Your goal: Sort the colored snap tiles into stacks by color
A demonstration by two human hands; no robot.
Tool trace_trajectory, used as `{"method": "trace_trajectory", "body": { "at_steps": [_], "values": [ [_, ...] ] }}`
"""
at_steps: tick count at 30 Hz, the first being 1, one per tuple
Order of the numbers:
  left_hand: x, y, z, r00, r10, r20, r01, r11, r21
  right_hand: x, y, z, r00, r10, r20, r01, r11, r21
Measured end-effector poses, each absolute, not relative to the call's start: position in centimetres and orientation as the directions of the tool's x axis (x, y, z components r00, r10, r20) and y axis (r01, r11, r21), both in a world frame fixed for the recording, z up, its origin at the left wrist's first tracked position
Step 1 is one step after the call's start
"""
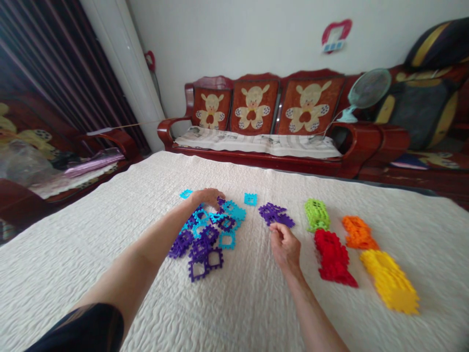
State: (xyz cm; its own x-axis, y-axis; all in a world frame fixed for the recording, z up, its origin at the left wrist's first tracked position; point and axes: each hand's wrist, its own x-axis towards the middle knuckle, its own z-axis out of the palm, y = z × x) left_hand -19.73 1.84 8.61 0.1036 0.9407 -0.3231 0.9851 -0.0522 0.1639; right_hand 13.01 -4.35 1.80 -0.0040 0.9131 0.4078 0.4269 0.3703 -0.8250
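A mixed heap of purple and cyan square plastic tiles [208,234] lies on the white quilted cloth [110,234]. My left hand [207,196] reaches over the heap's far edge, fingers curled down onto a purple tile there. My right hand [285,244] rests loosely closed just in front of a small stack of purple tiles [274,214]; nothing shows between its fingers. A lone cyan tile [250,199] lies between the heap and the purple stack.
Sorted stacks lie to the right: green [317,214], red [333,256], orange [358,232], yellow [390,281]. A red wooden sofa [264,122] with bear cushions stands behind, a small fan [366,93] on its arm. Another cyan tile [185,193] lies at far left.
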Motion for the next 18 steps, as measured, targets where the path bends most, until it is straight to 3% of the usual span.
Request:
{"method": "trace_trajectory", "body": {
  "at_steps": [11,18],
  "values": [
    [-18.0,-0.1,9.9,0.028,0.957,-0.288,0.999,-0.015,0.048,13.0,-4.2,1.5,-0.012,0.909,0.417,0.421,0.382,-0.823],
    [-18.0,-1.8,9.4,0.103,0.97,-0.22,0.988,-0.074,0.137,13.1,-4.1,1.1,-0.02,0.905,0.424,0.427,0.392,-0.815]
  ]
}}
